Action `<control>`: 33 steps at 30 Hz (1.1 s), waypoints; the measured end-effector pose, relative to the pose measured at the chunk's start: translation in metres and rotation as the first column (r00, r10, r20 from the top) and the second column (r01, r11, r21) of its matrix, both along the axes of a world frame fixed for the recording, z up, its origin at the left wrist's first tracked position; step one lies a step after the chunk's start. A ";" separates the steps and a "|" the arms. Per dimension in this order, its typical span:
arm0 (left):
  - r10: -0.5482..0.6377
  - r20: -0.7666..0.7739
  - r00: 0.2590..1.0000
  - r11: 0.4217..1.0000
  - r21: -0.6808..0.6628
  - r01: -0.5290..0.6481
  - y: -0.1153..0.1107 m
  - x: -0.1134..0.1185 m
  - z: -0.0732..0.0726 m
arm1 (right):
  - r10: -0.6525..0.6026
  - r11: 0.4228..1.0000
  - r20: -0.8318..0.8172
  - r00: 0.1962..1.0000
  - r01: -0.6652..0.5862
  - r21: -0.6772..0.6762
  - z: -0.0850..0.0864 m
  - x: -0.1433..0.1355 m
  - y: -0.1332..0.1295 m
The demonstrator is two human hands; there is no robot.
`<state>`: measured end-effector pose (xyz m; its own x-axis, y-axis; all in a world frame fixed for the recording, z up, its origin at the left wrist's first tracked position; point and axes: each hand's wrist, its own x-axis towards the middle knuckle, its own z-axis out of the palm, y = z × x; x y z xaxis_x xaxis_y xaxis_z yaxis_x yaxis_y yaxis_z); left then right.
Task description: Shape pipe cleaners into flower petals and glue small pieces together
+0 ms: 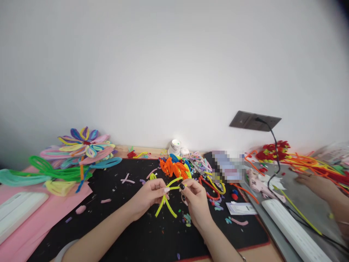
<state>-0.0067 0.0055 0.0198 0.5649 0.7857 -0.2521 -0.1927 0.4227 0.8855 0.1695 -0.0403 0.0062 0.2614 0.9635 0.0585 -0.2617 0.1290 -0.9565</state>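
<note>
Over the black mat (pixel 114 229), my left hand (pixel 152 193) pinches yellow-green pipe cleaners (pixel 169 208) where they cross. Two ends hang down in a fork below its fingertips, and others reach right. My right hand (pixel 192 194), with dark-painted nails, is closed on the right-hand end of the same pipe cleaners. Just behind the hands lie orange looped pipe cleaners (pixel 178 169) and a small yellow loop bundle (pixel 153 176). Short cut pieces (pixel 187 218) are scattered on the mat below my right hand.
At left, a pipe-cleaner flower (pixel 85 143) and green loops (pixel 60 174) lie by pink paper (pixel 68 202). At right are a glue gun (pixel 263 185), its cord (pixel 274 176), a white power strip (pixel 293 229) and another person's hand (pixel 313 185). A wall stands behind.
</note>
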 end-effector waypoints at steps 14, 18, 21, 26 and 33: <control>0.166 -0.018 0.986 0.986 -0.017 -0.167 0.004 -0.001 -0.007 | -0.096 0.988 0.449 0.889 0.031 0.149 0.006 0.005 -0.005; 0.213 0.013 0.977 0.976 0.041 -0.214 0.001 0.003 -0.010 | 0.009 0.953 0.736 0.676 -0.228 0.198 0.001 -0.009 -0.008; 0.187 0.009 0.982 0.980 0.073 -0.188 -0.002 0.005 -0.010 | -0.067 0.940 0.802 0.593 -0.232 0.249 -0.004 -0.015 -0.009; 0.143 -0.042 0.989 0.983 0.121 -0.137 -0.005 0.007 -0.011 | -0.153 0.943 0.758 0.634 -0.137 0.305 -0.007 -0.016 -0.007; 0.149 -0.115 0.982 0.969 0.214 -0.122 -0.001 0.004 -0.013 | -0.073 0.993 0.561 0.824 0.006 0.120 -0.005 -0.010 -0.004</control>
<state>-0.0024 0.0042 0.0067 0.4230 0.8950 -0.1414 -0.1134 0.2072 0.9717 0.1597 -0.0438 0.0015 0.1881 0.9318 0.3105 0.3263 0.2389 -0.9146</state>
